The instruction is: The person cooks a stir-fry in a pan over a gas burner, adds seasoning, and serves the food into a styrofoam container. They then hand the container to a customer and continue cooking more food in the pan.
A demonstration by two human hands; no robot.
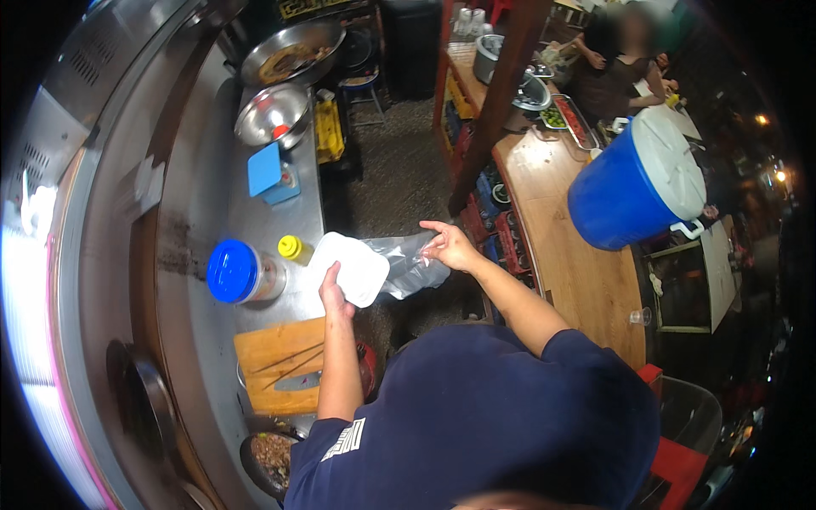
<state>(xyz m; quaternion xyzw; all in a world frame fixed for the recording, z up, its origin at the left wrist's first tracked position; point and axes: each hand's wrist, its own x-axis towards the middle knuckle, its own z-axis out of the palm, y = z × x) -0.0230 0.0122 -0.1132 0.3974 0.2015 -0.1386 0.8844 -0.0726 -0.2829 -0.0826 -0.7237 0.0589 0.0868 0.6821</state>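
Note:
My left hand [336, 294] grips the near-left edge of a white lidded food container [352, 269], thumb on top. My right hand [451, 247] pinches the edge of a clear plastic bag [401, 264] between thumb and fingers, index finger stretched out. The bag spreads from the container's right side to my right hand; whether the container sits inside its mouth, I cannot tell. Just left of the container, a yellow squeeze bottle [293, 248] stands on the steel counter [296, 213]. Beside it is a clear jar with a blue lid [233, 271].
A wooden cutting board [280, 338] holds a knife [298, 381] and chopsticks; a pan of chopped food [271, 454] is nearer. Metal bowls [273, 115] and a blue box [265, 171] stand farther along. At right, a blue drum [615, 185] stands on a wooden counter [561, 223]; a person sits beyond.

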